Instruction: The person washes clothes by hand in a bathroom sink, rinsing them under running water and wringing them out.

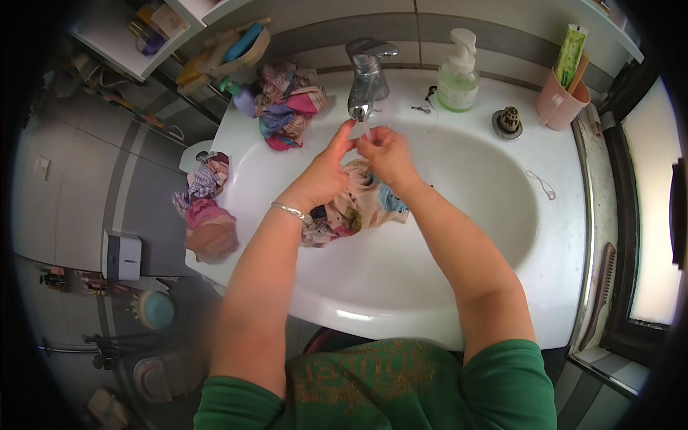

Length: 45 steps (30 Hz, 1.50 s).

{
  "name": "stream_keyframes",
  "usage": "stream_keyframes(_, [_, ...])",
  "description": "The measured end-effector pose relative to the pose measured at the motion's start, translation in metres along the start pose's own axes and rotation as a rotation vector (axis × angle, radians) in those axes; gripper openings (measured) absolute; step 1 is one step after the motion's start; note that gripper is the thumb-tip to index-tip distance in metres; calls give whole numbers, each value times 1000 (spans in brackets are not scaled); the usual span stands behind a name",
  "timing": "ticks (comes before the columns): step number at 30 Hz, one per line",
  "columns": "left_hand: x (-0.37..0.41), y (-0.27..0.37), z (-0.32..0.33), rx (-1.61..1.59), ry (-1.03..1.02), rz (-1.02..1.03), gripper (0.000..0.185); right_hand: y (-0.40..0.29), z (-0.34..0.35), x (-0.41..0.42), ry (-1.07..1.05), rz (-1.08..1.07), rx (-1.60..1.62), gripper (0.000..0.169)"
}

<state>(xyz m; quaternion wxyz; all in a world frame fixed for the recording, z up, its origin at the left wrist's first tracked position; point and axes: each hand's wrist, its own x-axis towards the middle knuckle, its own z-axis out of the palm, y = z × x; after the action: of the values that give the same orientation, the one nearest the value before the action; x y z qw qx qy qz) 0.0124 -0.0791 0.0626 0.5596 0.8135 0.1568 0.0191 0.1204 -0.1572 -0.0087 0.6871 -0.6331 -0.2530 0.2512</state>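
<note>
Water runs from the chrome faucet [361, 99] over my hands, which meet just below its spout. My left hand [325, 174], with a silver bracelet at the wrist, points one finger up at the spout, apart from its others. My right hand [391, 158] has its fingers curled beside the stream, near the left fingertips; whether something small is between them is hidden. Under both hands, a wet bundle of patterned cloth [371, 207], cream with blue and dark patches, lies in the white washbasin [473, 188].
Crumpled cloths [290, 107] lie on the rim's back left, and more cloths [212, 215] on the left edge. A foam soap bottle [458, 78], a drain stopper [508, 123] and a pink cup [561, 105] stand at the back right. A comb [599, 295] rests on the right sill.
</note>
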Motion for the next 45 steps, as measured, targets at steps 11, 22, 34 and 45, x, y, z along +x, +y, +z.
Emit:
stream_keyframes(11, [-19, -14, -43, -403, 116, 70, 74, 29, -17, -3, -456, -35, -232, 24])
stream_keyframes(22, [-35, -98, -24, -87, 208, -342, 58, 17, -18, 5, -270, 411, 545, 11])
stream_keyframes(34, [-39, -110, -2, 270, 235, -274, 20, 12, -25, 8, -303, 340, 844, 9])
stream_keyframes(45, [-72, -58, -69, -511, 372, -77, 23, 29, -31, 17, -196, 309, 798, 5])
